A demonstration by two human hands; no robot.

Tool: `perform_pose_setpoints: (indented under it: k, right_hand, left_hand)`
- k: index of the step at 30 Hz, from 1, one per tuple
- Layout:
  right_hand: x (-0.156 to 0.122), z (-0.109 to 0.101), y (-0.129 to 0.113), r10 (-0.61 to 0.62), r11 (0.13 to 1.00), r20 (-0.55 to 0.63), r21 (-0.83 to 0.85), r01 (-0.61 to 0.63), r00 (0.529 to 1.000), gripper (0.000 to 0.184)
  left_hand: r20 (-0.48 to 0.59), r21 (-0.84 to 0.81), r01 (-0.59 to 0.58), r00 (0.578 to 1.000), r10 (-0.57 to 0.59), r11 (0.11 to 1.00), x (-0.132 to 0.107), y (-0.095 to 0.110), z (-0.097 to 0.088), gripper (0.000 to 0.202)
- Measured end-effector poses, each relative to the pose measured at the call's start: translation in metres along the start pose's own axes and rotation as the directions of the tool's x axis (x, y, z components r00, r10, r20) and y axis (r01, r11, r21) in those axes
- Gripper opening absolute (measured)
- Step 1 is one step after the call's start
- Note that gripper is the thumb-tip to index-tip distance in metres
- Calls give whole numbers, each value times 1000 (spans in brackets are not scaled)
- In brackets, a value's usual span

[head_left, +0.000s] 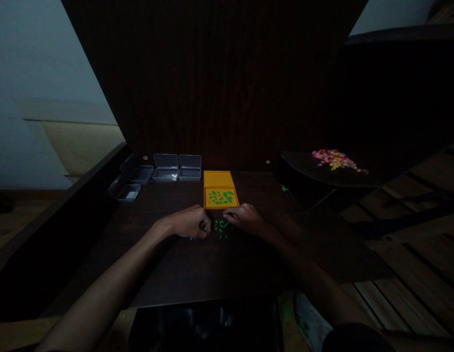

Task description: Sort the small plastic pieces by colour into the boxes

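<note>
Both my hands rest on a dark wooden table (197, 264) around a small heap of green pieces (221, 229). My left hand (190, 222) is curled into a loose fist at the heap's left side; what its fingers hold is too small to name. My right hand (245, 217) is curled too, fingertips down at the heap's right edge. Just beyond the hands lies an open orange box (218, 182) with several green pieces (220, 197) in its near half. A tiny blue bit (192, 238) shows under my left hand.
Several clear plastic cases stand open at the back left: one (166, 167), another (190, 167), a third (138, 173) and a fourth (127, 193). A pile of mixed coloured pieces (333, 159) lies on a dark raised surface at the right. A dark panel rises behind the table.
</note>
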State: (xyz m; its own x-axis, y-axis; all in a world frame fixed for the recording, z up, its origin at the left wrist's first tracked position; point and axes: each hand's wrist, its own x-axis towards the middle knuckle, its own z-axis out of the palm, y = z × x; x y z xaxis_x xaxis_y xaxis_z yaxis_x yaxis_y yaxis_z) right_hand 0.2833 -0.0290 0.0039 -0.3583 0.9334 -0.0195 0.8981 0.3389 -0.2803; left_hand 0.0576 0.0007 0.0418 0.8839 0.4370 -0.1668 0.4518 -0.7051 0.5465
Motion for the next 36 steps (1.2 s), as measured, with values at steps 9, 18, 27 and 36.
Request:
perform_pose_setpoints:
  k: [9, 18, 27, 36]
  right_hand:
    - [6, 2, -1, -11, 999, -41, 35, 12, 999, 17]
    - [13, -15, 28, 74, 968, -285, 250, -1, 956, 17]
    - [27, -17, 28, 202, 978, -117, 74, -195, 972, 14]
    - [28, -22, 25, 208, 977, -61, -24, -210, 976, 21]
  left_hand:
    - [-489, -23, 175, 857, -164, 984, 13, -21, 3, 29]
    - [-608, -145, 184, 759, -235, 972, 28, -35, 15, 26]
    - [-682, -369, 98, 647, -340, 924, 35, -48, 18, 32]
    - [-637, -219, 268, 689, -345, 938, 42, -43, 22, 24]
